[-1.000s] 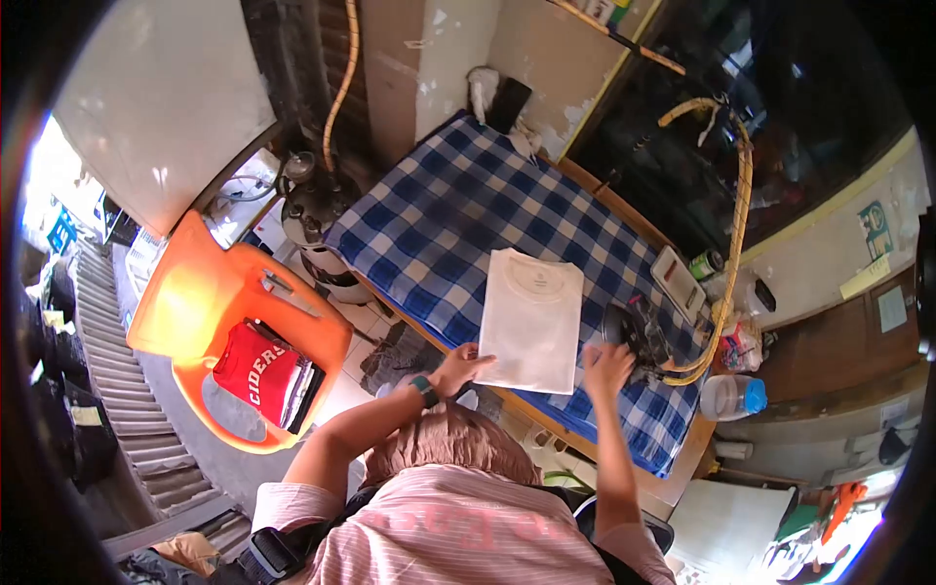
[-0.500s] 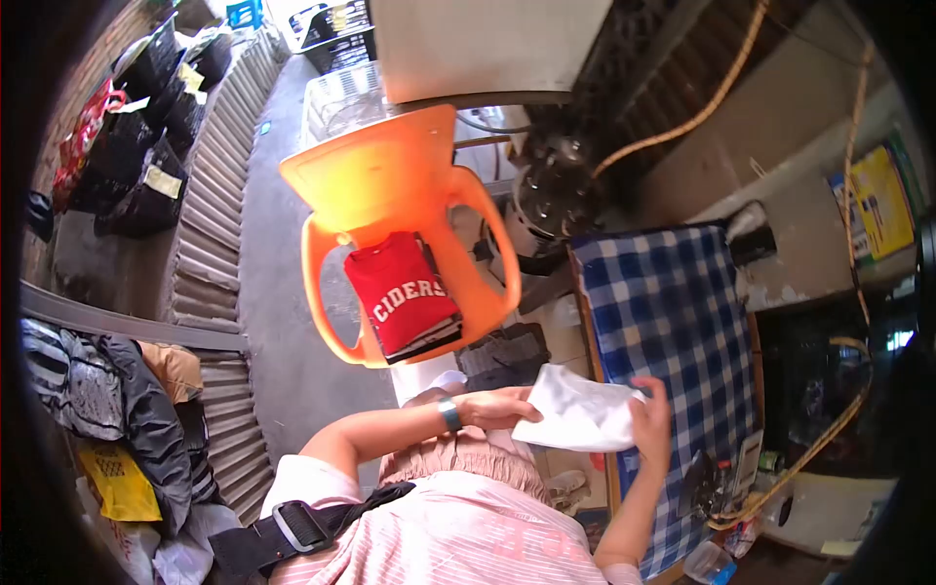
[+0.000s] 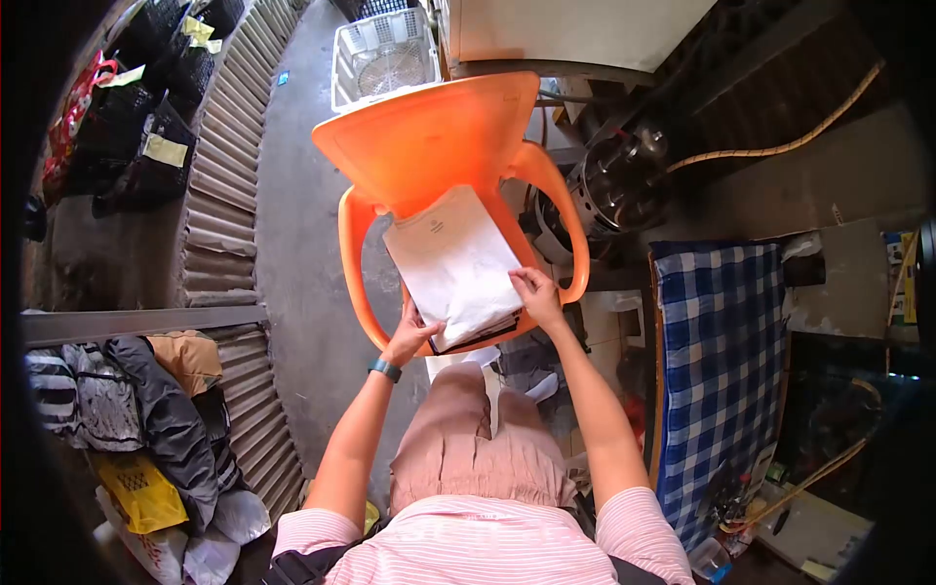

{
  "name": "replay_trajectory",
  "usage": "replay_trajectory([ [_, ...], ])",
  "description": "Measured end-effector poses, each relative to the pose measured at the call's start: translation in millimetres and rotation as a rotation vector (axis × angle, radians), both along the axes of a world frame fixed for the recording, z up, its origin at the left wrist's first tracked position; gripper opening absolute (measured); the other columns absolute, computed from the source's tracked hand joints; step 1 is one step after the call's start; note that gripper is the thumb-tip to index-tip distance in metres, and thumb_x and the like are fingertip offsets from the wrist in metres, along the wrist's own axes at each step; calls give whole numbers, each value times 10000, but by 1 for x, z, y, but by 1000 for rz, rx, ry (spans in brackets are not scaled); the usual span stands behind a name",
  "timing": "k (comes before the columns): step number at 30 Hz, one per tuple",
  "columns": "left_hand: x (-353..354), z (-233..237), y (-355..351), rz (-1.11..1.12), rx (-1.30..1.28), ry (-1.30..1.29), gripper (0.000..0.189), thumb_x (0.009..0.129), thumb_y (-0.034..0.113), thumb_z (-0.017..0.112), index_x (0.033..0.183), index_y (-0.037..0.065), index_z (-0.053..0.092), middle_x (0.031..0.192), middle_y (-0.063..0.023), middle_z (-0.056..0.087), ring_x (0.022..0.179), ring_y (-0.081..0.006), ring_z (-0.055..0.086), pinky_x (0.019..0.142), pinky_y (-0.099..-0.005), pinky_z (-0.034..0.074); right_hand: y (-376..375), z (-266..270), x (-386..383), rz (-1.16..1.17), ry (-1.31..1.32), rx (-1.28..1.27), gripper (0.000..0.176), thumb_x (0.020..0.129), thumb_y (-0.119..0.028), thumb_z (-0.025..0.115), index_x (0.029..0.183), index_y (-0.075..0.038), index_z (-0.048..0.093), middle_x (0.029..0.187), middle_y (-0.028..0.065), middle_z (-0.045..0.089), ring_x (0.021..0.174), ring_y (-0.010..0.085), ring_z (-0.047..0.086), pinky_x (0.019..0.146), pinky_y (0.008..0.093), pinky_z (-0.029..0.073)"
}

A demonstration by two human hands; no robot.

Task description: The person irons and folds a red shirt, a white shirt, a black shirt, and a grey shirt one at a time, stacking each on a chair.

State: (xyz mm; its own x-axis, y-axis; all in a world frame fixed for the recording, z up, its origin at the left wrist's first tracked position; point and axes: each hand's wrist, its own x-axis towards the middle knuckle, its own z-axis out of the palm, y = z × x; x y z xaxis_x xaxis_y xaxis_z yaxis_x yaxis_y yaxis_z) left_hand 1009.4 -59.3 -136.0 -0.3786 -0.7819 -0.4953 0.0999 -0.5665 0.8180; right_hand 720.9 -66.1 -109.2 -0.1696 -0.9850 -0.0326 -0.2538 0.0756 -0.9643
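Note:
A folded white T-shirt (image 3: 453, 258) lies on top of a stack of folded clothes on the seat of an orange plastic chair (image 3: 429, 127). Dark edges of the stack show beneath it near the front. My left hand (image 3: 411, 336), with a watch on the wrist, holds the shirt's near left corner, thumb on top. At the right edge, my right hand (image 3: 536, 292) pinches the white fabric between thumb and fingers. The red shirt seen earlier is now covered.
Right of me stands a board covered in blue checked cloth (image 3: 721, 361). A white plastic basket (image 3: 385, 63) sits on the floor behind the chair. Clothes and bags, including a dark jacket (image 3: 171, 419), are heaped at left. A metal machine (image 3: 619, 185) stands right of the chair.
Both hands have moved from beside the checked board to the chair, carrying the white T-shirt. It now lies over the red shirt on the stack. The view has shifted along.

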Motion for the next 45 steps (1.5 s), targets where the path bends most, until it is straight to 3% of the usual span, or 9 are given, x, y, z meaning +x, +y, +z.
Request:
replay_trajectory([
  [6,11,-107,58,155,449,-296,655,818,-79,582,1396,19,288,1014,-150,588,877,-236,649,763,-353,571,130,-81,-26,486,1053,663,181,821,-193,593,961,-146,698,1025,126,643,997,328,609,853,483,496],
  [10,12,-107,76,290,541,-207,450,882,2,524,1306,-12,376,819,-123,595,667,-207,619,578,-335,555,246,-72,-34,103,469,550,221,866,-219,560,930,-37,667,918,223,656,904,401,626,782,477,500],
  [18,38,-142,50,-682,970,-192,178,872,293,513,864,121,560,921,-100,625,835,-316,617,589,-455,502,458,-80,-33,-528,504,1102,189,855,-245,553,931,-147,695,908,152,684,852,355,659,736,448,524],
  [28,-171,-99,59,-1747,207,-995,118,791,235,636,726,141,603,711,25,611,726,-195,651,602,-331,506,598,-63,49,-1103,223,781,150,801,-180,576,919,-127,652,811,151,671,781,353,653,672,476,507],
  [32,-278,-94,139,-1641,-446,-788,63,883,124,580,886,78,623,717,-31,606,680,-139,613,567,-312,508,684,-35,62,-1475,630,669,187,806,-123,596,988,-90,628,887,132,597,867,342,574,745,434,475],
  [38,-362,-57,348,-1846,-454,-405,274,923,128,561,1179,35,532,929,-73,623,813,-133,601,715,-270,503,835,-27,85,-2208,628,1132,217,755,-135,615,966,-105,572,940,116,527,892,322,515,732,419,429],
  [40,-369,-29,419,-2001,-553,-316,303,931,143,562,1211,31,529,923,-62,623,830,-133,599,751,-282,505,884,-46,107,-2180,280,1355,238,751,-176,604,967,-85,640,1119,157,540,1055,344,496,823,433,427],
  [43,-368,4,489,-2218,-660,-171,323,940,184,571,1226,42,522,988,-72,625,884,-151,605,786,-288,491,941,-95,154,-1639,613,1645,283,819,-243,532,878,-86,759,1459,186,376,1366,333,280,1114,504,223],
  [45,-364,25,514,-2320,-713,-203,328,942,193,570,1225,34,522,982,-81,628,897,-159,609,801,-294,491,969,-98,153,-1413,334,1621,261,815,-225,523,828,-98,750,1246,176,584,1227,303,499,1152,528,153],
])
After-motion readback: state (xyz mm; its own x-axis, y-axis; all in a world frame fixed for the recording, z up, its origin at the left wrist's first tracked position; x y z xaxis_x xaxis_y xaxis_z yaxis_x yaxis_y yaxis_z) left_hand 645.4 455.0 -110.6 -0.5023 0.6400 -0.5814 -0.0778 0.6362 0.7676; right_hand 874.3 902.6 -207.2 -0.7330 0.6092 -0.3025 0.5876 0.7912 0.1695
